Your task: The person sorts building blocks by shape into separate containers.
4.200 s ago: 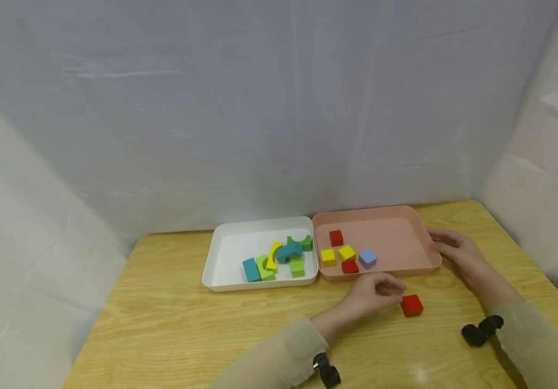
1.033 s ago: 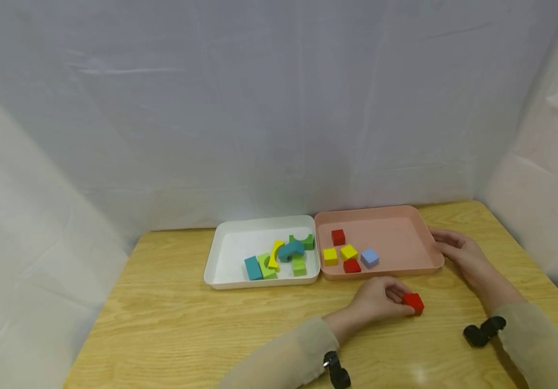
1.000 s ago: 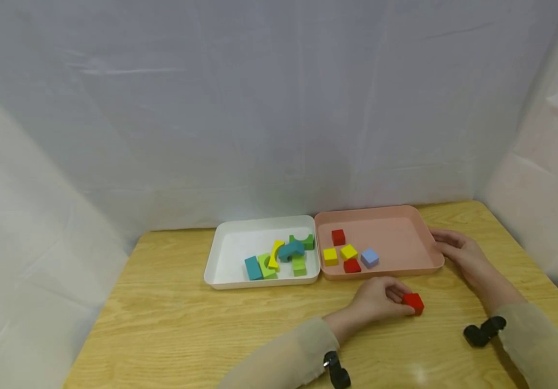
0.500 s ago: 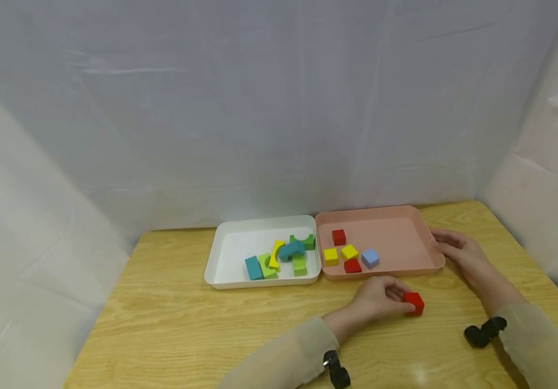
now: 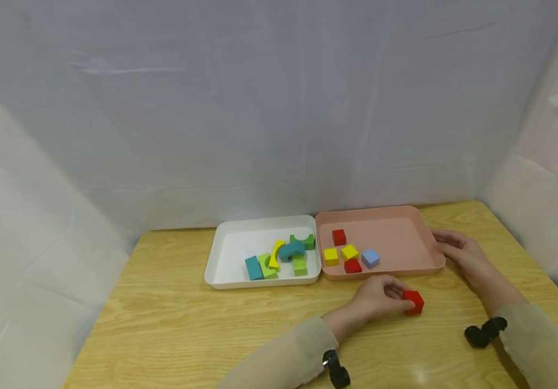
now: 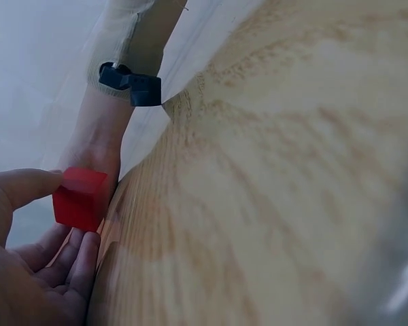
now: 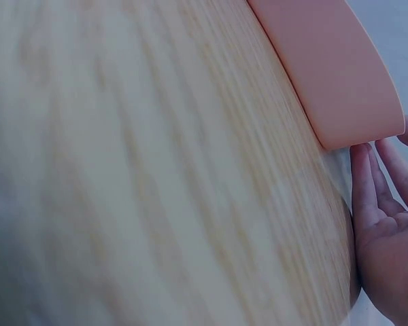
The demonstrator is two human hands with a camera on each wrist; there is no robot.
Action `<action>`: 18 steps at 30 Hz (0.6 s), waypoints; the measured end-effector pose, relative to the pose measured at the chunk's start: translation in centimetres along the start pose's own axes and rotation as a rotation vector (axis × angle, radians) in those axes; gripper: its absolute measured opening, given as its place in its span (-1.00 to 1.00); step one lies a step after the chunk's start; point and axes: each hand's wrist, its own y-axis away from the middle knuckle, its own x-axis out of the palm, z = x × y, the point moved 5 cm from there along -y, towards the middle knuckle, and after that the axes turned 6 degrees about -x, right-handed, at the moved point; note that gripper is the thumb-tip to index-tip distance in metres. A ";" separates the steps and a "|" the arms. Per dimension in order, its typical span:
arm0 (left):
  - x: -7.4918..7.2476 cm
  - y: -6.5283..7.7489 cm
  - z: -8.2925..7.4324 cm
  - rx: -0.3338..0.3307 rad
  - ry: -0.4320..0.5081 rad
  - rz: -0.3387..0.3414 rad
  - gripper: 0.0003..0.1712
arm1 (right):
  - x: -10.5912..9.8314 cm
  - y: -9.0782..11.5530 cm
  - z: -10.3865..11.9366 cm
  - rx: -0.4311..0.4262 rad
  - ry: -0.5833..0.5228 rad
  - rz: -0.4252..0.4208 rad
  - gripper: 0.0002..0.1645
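In the head view my left hand (image 5: pixel 378 298) pinches a red cube (image 5: pixel 414 302) in front of the pink tray (image 5: pixel 405 266). The left wrist view shows the red cube (image 6: pixel 80 198) between thumb and fingertips, close to the table surface; whether it touches cannot be told. My right hand (image 5: pixel 463 256) rests against the right end of the pink tray. Its fingers (image 7: pixel 364 180) look fairly straight and touch the tray's outer wall (image 7: pixel 340 81) in the right wrist view. Inside this tray lie red blocks (image 5: pixel 339 237), yellow blocks (image 5: pixel 330 256) and a blue-violet cube (image 5: pixel 370 258).
A white tray (image 5: pixel 227 254) stands directly left of the pink one. It holds several teal, green and yellow blocks, among them a yellow arch (image 5: pixel 275 255) and a teal block (image 5: pixel 254 268). White sheeting (image 5: pixel 279 108) hangs behind the wooden table (image 5: pixel 186 324) and at both sides.
Since the earliest frame my left hand has moved right and taken hold of the red cube. The cube has risen slightly in the last half second. My right hand stays at the pink tray.
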 end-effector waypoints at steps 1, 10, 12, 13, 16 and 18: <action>0.0 0.0 0.0 -0.003 0.008 -0.001 -0.85 | 0.0 0.0 0.0 0.000 0.002 -0.002 -0.59; -0.1 0.2 0.0 -0.006 0.040 0.006 -0.83 | -0.1 0.0 0.0 0.004 0.014 -0.008 -0.60; -0.1 0.2 0.0 -0.005 0.047 0.010 -0.83 | -0.1 0.0 0.1 0.008 0.023 -0.009 -0.61; -0.1 0.2 0.0 -0.004 0.047 0.010 -0.83 | 0.0 0.0 0.1 0.008 0.027 -0.012 -0.62; -0.1 0.3 0.0 0.001 0.053 0.014 -0.82 | 0.0 0.0 0.2 0.008 0.027 -0.012 -0.62; -0.1 0.3 0.0 0.004 0.059 0.018 -0.82 | 0.0 0.0 0.2 0.009 0.018 -0.009 -0.62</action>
